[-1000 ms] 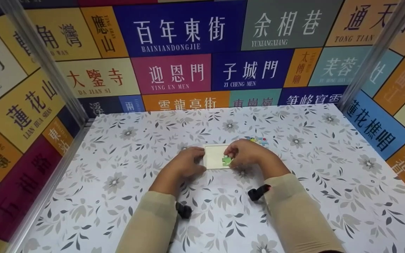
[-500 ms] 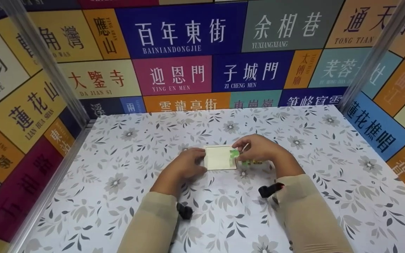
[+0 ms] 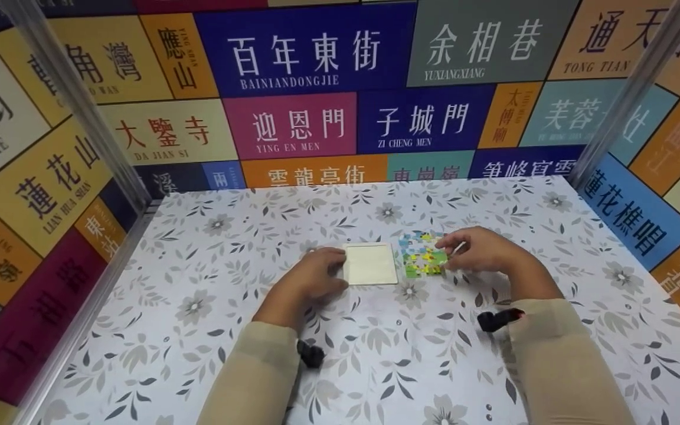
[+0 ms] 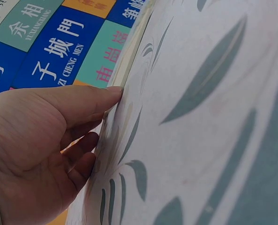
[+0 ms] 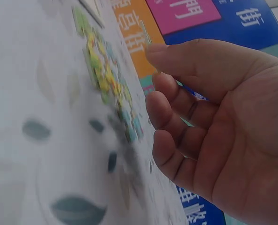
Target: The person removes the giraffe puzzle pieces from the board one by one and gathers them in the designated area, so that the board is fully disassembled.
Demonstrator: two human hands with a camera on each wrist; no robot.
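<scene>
A shallow cream puzzle tray (image 3: 370, 264) with a raised rim lies bare inside on the table. My left hand (image 3: 313, 273) holds its left side, the thumb at the near corner and the index finger at the far one. In the left wrist view the thumb (image 4: 101, 97) rests on the tray's edge. Right of the tray lies a group of colourful jigsaw pieces (image 3: 421, 251) in green, yellow and blue. My right hand (image 3: 481, 251) is over their right side. Between its thumb and index finger it pinches a thin puzzle piece (image 5: 145, 33), seen edge-on in the right wrist view.
A white tablecloth (image 3: 198, 366) with grey flowers and leaves covers the table. Panels of coloured street-name signs (image 3: 304, 53) stand behind and at both sides, with clear corner posts (image 3: 629, 100). Each sleeve carries a small black wrist camera (image 3: 310, 354).
My right hand has moved right with a green piece, from over the tray to the jigsaw pieces, leaving the tray bare. My left hand has stayed at the tray's left side.
</scene>
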